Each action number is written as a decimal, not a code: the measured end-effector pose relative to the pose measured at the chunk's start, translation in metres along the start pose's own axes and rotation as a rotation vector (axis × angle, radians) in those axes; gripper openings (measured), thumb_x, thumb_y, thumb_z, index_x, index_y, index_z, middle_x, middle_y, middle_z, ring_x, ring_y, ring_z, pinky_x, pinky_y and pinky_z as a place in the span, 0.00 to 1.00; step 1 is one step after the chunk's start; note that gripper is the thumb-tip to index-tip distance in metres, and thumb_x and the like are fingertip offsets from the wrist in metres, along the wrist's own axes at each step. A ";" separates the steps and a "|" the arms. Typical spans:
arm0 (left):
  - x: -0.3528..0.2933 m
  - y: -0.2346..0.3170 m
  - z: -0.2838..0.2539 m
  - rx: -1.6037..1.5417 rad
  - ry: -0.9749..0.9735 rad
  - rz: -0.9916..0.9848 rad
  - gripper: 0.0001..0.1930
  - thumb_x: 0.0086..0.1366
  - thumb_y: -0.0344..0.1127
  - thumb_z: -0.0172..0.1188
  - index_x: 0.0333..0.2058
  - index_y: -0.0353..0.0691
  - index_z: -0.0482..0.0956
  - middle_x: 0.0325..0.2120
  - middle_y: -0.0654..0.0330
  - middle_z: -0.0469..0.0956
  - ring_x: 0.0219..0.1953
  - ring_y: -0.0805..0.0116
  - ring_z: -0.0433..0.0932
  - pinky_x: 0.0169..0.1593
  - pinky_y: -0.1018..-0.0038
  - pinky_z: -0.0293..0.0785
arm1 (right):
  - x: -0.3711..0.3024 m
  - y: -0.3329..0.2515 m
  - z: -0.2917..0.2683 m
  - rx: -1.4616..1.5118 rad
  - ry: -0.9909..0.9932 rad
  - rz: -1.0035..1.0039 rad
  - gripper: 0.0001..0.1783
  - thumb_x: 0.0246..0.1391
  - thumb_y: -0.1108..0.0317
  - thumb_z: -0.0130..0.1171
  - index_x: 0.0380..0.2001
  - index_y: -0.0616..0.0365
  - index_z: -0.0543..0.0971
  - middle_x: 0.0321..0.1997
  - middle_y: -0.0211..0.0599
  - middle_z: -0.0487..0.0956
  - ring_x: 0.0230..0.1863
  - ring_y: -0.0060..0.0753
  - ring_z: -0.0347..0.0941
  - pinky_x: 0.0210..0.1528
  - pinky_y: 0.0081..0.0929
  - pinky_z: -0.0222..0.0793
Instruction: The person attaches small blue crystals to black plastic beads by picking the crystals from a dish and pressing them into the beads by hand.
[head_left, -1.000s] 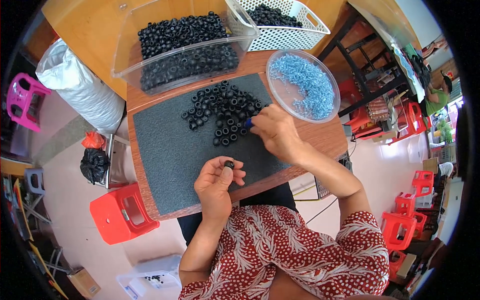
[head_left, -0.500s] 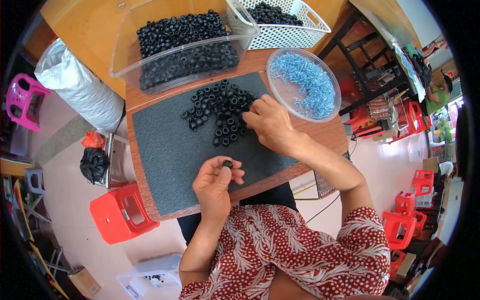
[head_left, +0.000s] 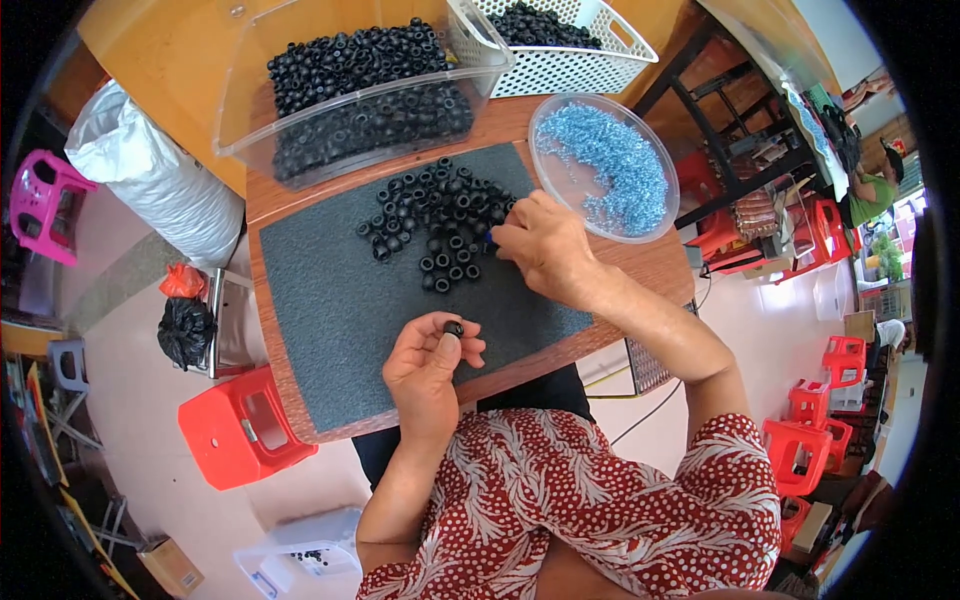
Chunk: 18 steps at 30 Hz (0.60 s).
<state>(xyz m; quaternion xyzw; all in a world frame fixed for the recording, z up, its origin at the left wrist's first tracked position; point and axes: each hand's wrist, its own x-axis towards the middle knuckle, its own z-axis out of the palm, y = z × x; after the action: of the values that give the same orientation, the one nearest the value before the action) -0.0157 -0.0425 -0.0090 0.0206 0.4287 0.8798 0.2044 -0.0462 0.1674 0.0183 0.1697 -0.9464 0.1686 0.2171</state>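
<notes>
My left hand (head_left: 425, 365) pinches one small black hollow round piece (head_left: 454, 328) between thumb and fingers, low over the near part of the dark grey mat (head_left: 330, 330). My right hand (head_left: 548, 248) is closed at the right edge of a loose pile of the same black pieces (head_left: 440, 210). A bit of dark blue shows at its fingertips, but what it grips is mostly hidden. Just beyond that hand, a round clear plastic dish (head_left: 548, 185) holds tiny shiny blue pieces (head_left: 625, 165).
Behind the mat stand a clear plastic bin (head_left: 235, 140) and a white perforated basket (head_left: 570, 72), both holding black pieces. The wooden table (head_left: 660, 270) ends close to my lap. A red stool (head_left: 225, 430) and white sack (head_left: 165, 180) are at left.
My right hand has drawn slightly right and its grip has turned a little. Several black pieces at the pile's near edge have shifted. My left hand keeps its piece in nearly the same place.
</notes>
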 end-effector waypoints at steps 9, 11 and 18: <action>0.000 0.000 0.000 -0.009 0.011 -0.015 0.10 0.62 0.28 0.55 0.40 0.30 0.72 0.34 0.51 0.77 0.31 0.67 0.77 0.33 0.75 0.74 | 0.012 -0.007 0.003 -0.113 -0.143 -0.148 0.07 0.32 0.74 0.60 0.21 0.59 0.74 0.25 0.37 0.70 0.31 0.38 0.66 0.32 0.32 0.64; 0.000 0.000 0.000 -0.023 0.004 -0.015 0.10 0.62 0.28 0.55 0.40 0.30 0.72 0.34 0.51 0.77 0.31 0.67 0.77 0.33 0.75 0.74 | 0.012 -0.007 0.003 -0.123 -0.165 -0.155 0.05 0.30 0.75 0.57 0.18 0.60 0.73 0.25 0.39 0.71 0.31 0.39 0.66 0.34 0.32 0.65; 0.000 -0.001 -0.001 0.000 0.005 0.001 0.09 0.62 0.27 0.54 0.40 0.30 0.71 0.34 0.51 0.77 0.31 0.67 0.77 0.34 0.74 0.74 | 0.006 -0.013 0.005 -0.114 -0.160 -0.201 0.07 0.31 0.74 0.57 0.18 0.60 0.70 0.22 0.39 0.70 0.28 0.40 0.67 0.31 0.33 0.65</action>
<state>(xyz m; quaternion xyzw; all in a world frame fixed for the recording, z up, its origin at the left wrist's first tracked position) -0.0156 -0.0427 -0.0103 0.0186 0.4293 0.8799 0.2027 -0.0478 0.1528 0.0201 0.2641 -0.9469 0.0780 0.1660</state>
